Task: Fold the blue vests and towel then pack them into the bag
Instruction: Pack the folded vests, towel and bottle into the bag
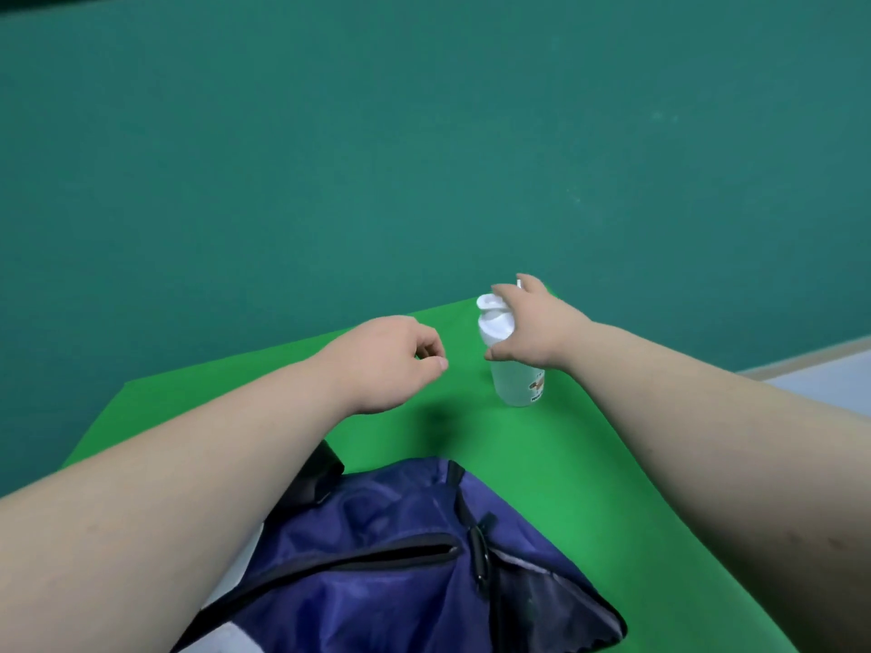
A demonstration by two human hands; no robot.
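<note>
Both forearms are bare along all that shows, full and smooth; the left arm (165,487) bears a few faint specks; the right arm (707,440) has a small mark near the elbow end; the left hand (386,365) and right hand (537,322) are bare and broad, with short fingers; the left thumbnail is trimmed short.
</note>
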